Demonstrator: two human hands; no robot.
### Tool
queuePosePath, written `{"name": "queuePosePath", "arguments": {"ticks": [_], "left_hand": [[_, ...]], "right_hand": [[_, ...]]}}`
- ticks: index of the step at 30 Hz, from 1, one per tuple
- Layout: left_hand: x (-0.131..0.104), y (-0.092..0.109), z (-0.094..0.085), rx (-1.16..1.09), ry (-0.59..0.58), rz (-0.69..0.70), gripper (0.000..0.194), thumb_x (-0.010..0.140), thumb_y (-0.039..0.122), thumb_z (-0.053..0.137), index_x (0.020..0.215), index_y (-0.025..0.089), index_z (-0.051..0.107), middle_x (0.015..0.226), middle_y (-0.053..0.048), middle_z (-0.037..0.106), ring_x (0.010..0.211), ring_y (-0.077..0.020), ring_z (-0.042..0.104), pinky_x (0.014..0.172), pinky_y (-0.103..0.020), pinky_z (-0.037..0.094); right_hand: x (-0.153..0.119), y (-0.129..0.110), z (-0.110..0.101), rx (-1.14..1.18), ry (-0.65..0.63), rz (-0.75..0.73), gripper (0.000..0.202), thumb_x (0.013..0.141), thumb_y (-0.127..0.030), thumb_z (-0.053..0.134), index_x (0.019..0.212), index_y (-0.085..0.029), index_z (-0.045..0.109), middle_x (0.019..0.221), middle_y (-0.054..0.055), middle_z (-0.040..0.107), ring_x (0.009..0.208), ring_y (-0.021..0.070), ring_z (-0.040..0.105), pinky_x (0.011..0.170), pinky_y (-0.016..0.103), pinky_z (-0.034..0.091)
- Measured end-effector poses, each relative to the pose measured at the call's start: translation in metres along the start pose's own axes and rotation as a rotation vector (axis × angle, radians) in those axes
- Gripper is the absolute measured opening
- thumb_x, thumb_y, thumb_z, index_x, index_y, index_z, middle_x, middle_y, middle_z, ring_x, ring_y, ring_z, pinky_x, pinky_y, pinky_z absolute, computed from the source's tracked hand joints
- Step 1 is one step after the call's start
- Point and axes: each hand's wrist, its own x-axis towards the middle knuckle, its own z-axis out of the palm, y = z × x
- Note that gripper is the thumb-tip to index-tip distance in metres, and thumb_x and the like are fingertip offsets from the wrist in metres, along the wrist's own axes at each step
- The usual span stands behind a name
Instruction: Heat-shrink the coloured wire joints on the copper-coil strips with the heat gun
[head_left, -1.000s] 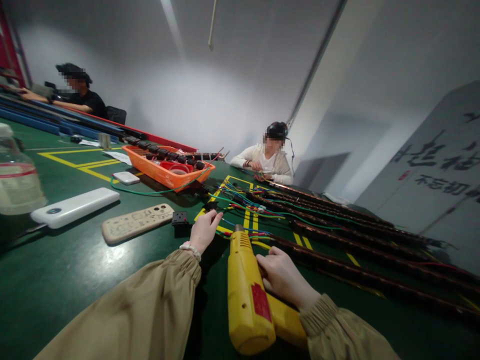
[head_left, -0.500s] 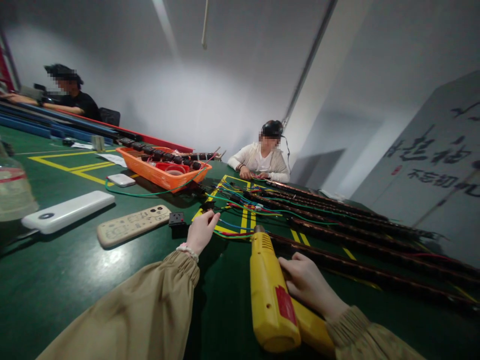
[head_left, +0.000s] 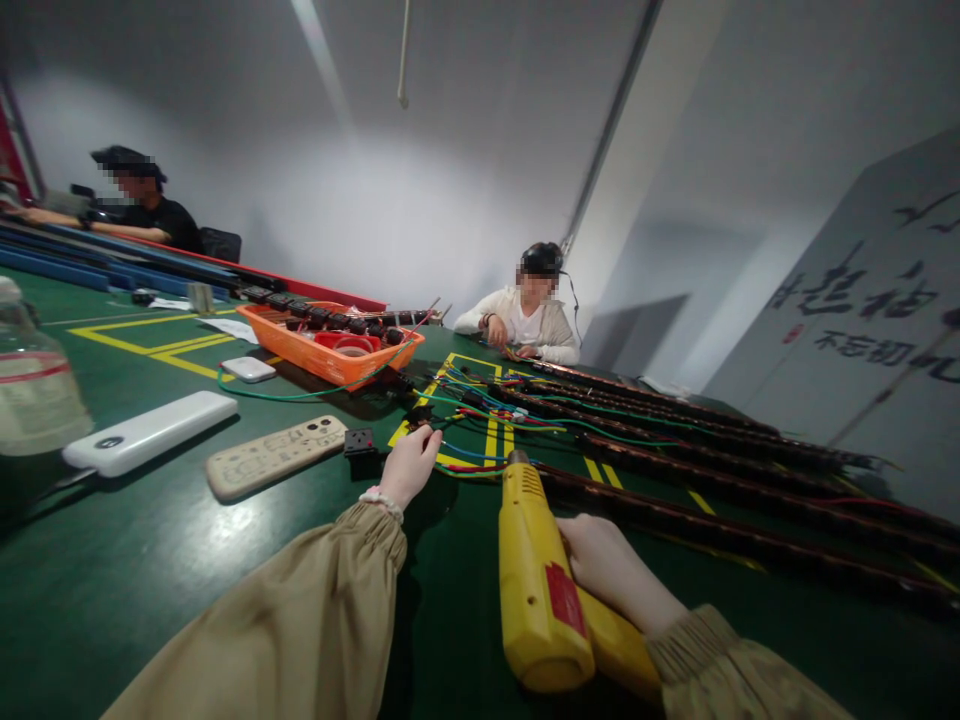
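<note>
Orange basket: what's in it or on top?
The orange basket holds a red round item, with a row of black blocks lying across the top. Whatever is beneath them is covered; I can't tell.

The bottle is at the left edge of the frame, on the table. Next, going right, come the power bank and the phone. The basket is behind the phone. Wires lie near the middle. Long rods reach the right edge.
</note>
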Motion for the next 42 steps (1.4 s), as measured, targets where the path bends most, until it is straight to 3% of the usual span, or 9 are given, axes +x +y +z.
{"name": "queuePosePath", "arguments": {"ticks": [23,34,42], "left_hand": [[0.003,-0.009,0.002,0.059,-0.033,0.014,0.033,0.086,0.039,0.035,0.061,0.019,0.042,0.063,-0.001,0.051,0.062,-0.013,0.045,0.059,-0.023,0.03],[0.002,-0.007,-0.001,0.044,-0.054,-0.116,0.035,0.086,0.045,0.036,0.065,0.02,0.048,0.066,-0.002,0.055,0.063,-0.0139,0.048,0.056,-0.023,0.029],[0.006,-0.018,0.003,-0.001,-0.019,-0.007,0.035,0.085,0.044,0.036,0.064,0.019,0.049,0.064,-0.001,0.054,0.065,-0.0131,0.048,0.061,-0.022,0.033]], "right_hand": [[0.039,-0.071,-0.002,-0.142,0.106,-0.256,0.016,0.074,-0.018,0.051,0.083,-0.015,0.064,0.079,0.009,0.069,0.076,0.0204,0.063,0.078,0.031,0.035],[0.038,-0.077,-0.002,-0.162,0.144,-0.31,0.016,0.075,-0.019,0.052,0.084,-0.013,0.064,0.077,0.01,0.069,0.073,0.0197,0.063,0.08,0.032,0.034],[0.036,-0.076,-0.002,-0.157,0.124,-0.313,0.015,0.074,-0.02,0.054,0.083,-0.014,0.065,0.077,0.009,0.069,0.074,0.0197,0.063,0.08,0.031,0.035]]}}
